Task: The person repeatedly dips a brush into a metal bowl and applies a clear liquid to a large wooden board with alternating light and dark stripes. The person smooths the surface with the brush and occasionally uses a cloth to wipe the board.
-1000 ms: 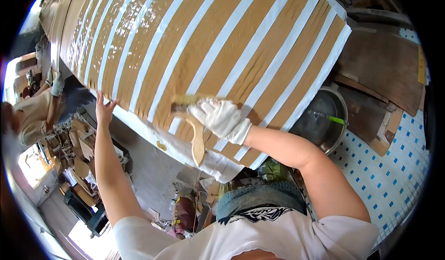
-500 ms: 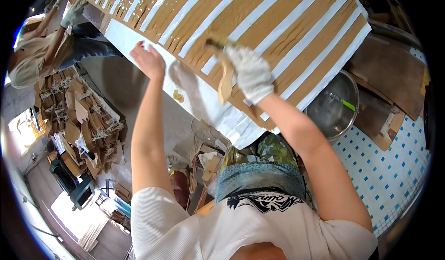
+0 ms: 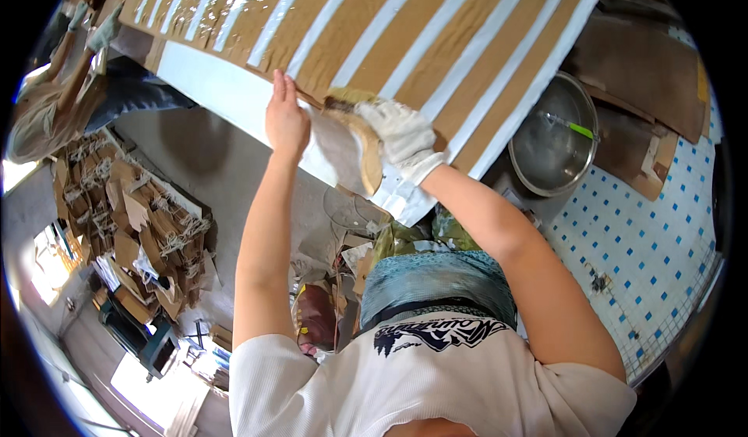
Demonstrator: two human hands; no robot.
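My right hand (image 3: 401, 135), in a white work glove, grips a brush (image 3: 369, 156) with a curved wooden handle and pale bristles. Its bristle end lies at the near edge of wet brown strips (image 3: 405, 28), set side by side with white bands between them. My bare left hand (image 3: 287, 124) is at that same edge, left of the brush, fingers stretched out; whether they touch the strip ends is unclear. Beneath the strips, a white sheet (image 3: 210, 77) sticks out toward me. The left part of the strips shines with wetness.
Right of the work stands a round steel bowl (image 3: 538, 156) with a green-handled tool (image 3: 576, 129) in it. Brown boards (image 3: 639, 71) lie beyond, near blue-dotted tiles (image 3: 623, 242). Bundled cardboard pieces (image 3: 132, 219) are piled at left. A gloved person (image 3: 54, 110) stands at far left.
My left hand has moved right to the strips' edge. My right hand has drawn the brush left and down to that edge. The whole view has shifted slightly.
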